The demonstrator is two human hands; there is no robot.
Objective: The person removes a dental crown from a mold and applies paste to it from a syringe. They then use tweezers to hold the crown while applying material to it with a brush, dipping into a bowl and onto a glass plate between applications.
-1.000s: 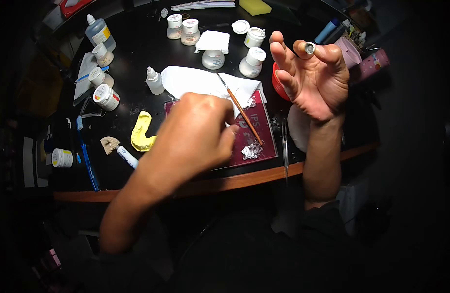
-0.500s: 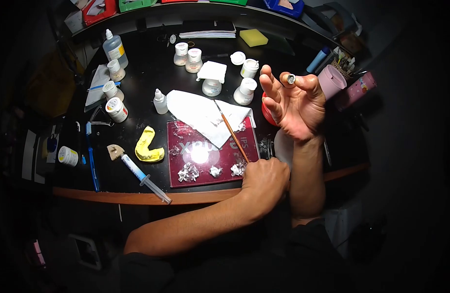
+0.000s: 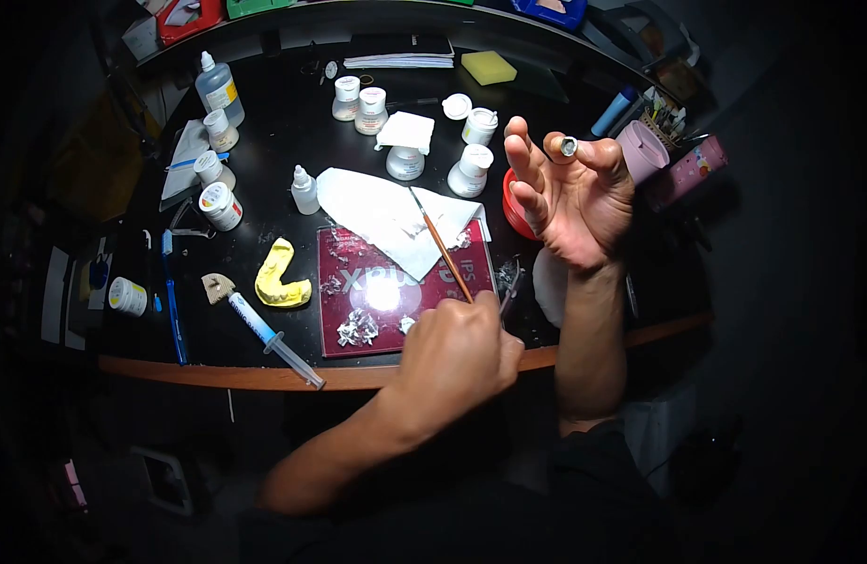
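Note:
My right hand [image 3: 584, 193] is raised with its palm toward me. Thumb and index finger pinch a small dental crown [image 3: 569, 147], its hollow, metal-rimmed side facing me; the other fingers are spread. My left hand [image 3: 461, 343] is closed, back up, over the front right of a dark red glass slab [image 3: 339, 324]. A slender metal tool [image 3: 512, 285] projects past its index finger; the grip itself is hidden. Beside that hand, a thin brush [image 3: 438, 235] rests across a folded white cloth [image 3: 377, 211] on the slab. Crumpled foil-like bits [image 3: 358, 327] lie on the slab.
Left of the slab lie a yellow mould [image 3: 281, 275], a syringe [image 3: 273, 340] and a blue toothbrush [image 3: 172, 296]. Several small jars [image 3: 471, 171] and a dropper bottle [image 3: 304, 193] stand behind. A red round container [image 3: 519, 202] and pink cup [image 3: 643, 150] flank my right hand.
My left hand has moved left over the slab's front edge, hiding some foil-like bits, and the slender tool now shows beside it. My right hand keeps the crown raised, barely shifted.

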